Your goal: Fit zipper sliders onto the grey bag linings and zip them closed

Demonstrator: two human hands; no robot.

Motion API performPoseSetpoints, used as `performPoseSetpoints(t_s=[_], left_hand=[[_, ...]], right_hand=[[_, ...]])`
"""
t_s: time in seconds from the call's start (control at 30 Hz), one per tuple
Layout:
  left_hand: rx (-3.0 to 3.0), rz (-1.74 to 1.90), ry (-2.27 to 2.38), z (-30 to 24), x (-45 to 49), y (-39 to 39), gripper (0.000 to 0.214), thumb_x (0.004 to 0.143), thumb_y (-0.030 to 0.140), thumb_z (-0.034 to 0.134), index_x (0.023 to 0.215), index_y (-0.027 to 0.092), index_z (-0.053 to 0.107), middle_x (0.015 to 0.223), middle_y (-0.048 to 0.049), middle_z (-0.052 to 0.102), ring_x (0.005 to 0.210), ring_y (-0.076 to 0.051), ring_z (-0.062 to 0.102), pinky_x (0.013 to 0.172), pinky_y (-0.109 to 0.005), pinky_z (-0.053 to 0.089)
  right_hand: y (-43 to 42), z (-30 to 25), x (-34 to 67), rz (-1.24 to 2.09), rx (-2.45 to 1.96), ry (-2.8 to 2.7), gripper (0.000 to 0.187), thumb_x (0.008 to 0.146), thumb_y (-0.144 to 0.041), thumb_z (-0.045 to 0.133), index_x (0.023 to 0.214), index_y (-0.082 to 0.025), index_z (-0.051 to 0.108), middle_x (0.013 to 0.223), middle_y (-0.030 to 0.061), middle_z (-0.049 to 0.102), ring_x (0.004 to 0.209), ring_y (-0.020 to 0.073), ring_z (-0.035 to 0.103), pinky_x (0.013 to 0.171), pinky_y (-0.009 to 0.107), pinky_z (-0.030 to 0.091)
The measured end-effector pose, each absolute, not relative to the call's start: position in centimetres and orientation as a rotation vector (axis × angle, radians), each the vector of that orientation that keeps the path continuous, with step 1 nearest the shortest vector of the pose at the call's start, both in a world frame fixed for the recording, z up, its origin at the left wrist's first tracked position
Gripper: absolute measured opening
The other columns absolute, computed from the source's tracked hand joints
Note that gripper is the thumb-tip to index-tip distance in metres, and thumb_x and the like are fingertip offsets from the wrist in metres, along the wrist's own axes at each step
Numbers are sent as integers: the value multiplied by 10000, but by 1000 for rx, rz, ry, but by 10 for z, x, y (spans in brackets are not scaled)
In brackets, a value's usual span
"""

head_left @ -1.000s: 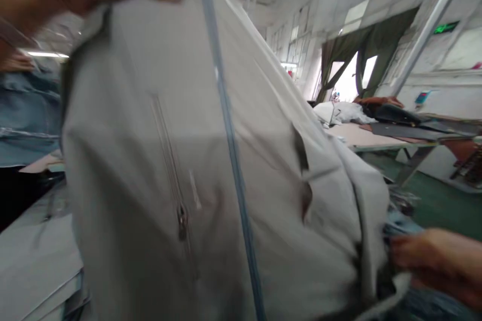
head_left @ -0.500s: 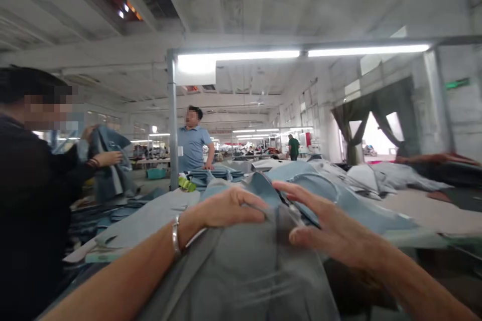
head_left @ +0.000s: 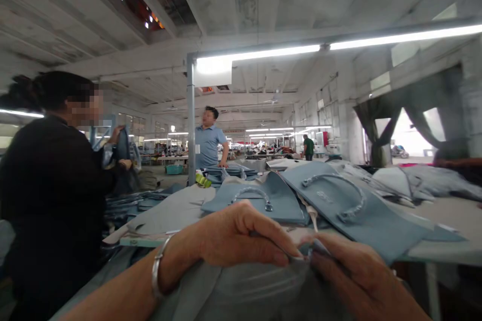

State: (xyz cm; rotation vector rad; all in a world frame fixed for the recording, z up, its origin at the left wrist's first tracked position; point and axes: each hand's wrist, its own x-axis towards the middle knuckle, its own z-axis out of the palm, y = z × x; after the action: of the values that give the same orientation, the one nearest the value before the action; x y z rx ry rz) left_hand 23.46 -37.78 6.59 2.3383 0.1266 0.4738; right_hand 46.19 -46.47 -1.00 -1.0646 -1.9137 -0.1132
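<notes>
Logged from the head feed at my remote station: the grey-blue woven garment (head_left: 248, 293) lies at the bottom of the frame, right under the camera and close to the wearer, with its upper edge gathered between both hands. The left hand (head_left: 241, 235), a silver bangle (head_left: 157, 273) on its wrist, and the right hand (head_left: 350, 273) meet near the centre. The fingers (head_left: 263, 235) of both are clenched in a firm pinch on a small fold of the cloth, with the fingertips nearly touching; neither hand has released. Below the pinch, the cloth falls in soft, shallow creases. Just beyond the hands, a pale blue fabric panel with a curved stitched seam (head_left: 361, 220) and a second, similar panel (head_left: 259, 205) lie on a pale cutting table (head_left: 444, 218). To the left, a co-worker in a black top (head_left: 48, 180) holds up a blue denim garment (head_left: 122, 148). Farther back, a person in a pale blue polo shirt (head_left: 209, 140) stands at a stack of folded blue garments (head_left: 226, 173).
</notes>
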Motion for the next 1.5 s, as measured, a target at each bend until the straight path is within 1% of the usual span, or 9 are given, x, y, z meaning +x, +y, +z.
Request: performPoseSetpoints(t_s=[0.13, 0.27, 0.37, 0.5, 0.73, 0.9, 1.03, 1.23, 1.5], left_hand=[[2824, 558, 231, 90, 239, -381, 250, 965, 330, 547, 945, 154, 725, 823, -20, 666, 734, -115, 577, 673, -199, 408], [3177, 599, 382, 93, 246, -395, 252, 998, 276, 446, 834, 170, 606, 848, -10, 601, 812, -146, 551, 752, -250, 371], [3042, 707, 571, 70, 253, -402, 156, 981, 292, 477, 918, 191, 578, 835, 7, 589, 789, -154, 533, 706, -257, 344], [2771, 857, 492, 29, 262, -381, 265, 972, 423, 510, 898, 184, 600, 818, 15, 564, 765, -138, 512, 700, -243, 332], [2313, 686, 370, -13, 278, -323, 385, 966, 484, 481, 822, 150, 606, 697, 25, 448, 675, -121, 416, 625, -241, 303], [1990, 572, 461, -46, 290, -295, 355, 927, 480, 535, 809, 147, 575, 708, 23, 411, 683, -123, 354, 616, -252, 276], [1806, 509, 510, -75, 298, -278, 358, 897, 493, 563, 827, 141, 567, 719, 23, 423, 692, -123, 350, 630, -256, 274], [1691, 465, 574, -100, 304, -255, 352, 886, 504, 581, 832, 158, 546, 688, 42, 396, 658, -115, 322, 598, -255, 250], [1398, 456, 592, -147, 311, -219, 344, 868, 492, 621, 856, 152, 571, 721, 21, 449, 657, -111, 352, 621, -248, 285]], right_hand=[[-478, -13, 454, -359, -1001, -1800, 281, 1028, -224, 411, 784, -186, 546, 708, -17, 582, 625, 103, 568, 603, 183, 402], [-470, -15, 454, -541, -991, -1726, 238, 1015, -186, 425, 801, -180, 527, 693, -18, 561, 599, 110, 548, 576, 232, 349], [-461, -21, 455, -445, -992, -1739, 256, 1018, -201, 430, 782, -177, 524, 678, -16, 554, 590, 109, 539, 568, 234, 350], [-445, -34, 459, -242, -979, -1792, 154, 1004, -245, 487, 923, -187, 603, 793, 1, 616, 727, 131, 607, 651, 221, 410], [-408, -55, 472, 84, -996, -1818, 144, 1007, -245, 521, 950, -194, 643, 849, -10, 641, 772, 111, 612, 730, 175, 448], [-386, -74, 482, 154, -1078, -1842, 186, 1010, -241, 502, 902, -184, 642, 799, -4, 614, 731, 113, 574, 672, 199, 422], [-373, -88, 486, 285, -1270, -1819, 105, 966, -233, 560, 995, -203, 656, 946, 6, 644, 862, 135, 595, 754, 204, 435], [-341, -117, 491, 631, -1285, -1708, 248, 1018, -337, 505, 872, -185, 635, 801, -21, 601, 699, 94, 540, 640, 178, 397], [-297, -162, 490, 642, -1204, -1576, 185, 981, -287, 557, 861, -180, 647, 738, -28, 582, 646, 83, 525, 600, 148, 405]])
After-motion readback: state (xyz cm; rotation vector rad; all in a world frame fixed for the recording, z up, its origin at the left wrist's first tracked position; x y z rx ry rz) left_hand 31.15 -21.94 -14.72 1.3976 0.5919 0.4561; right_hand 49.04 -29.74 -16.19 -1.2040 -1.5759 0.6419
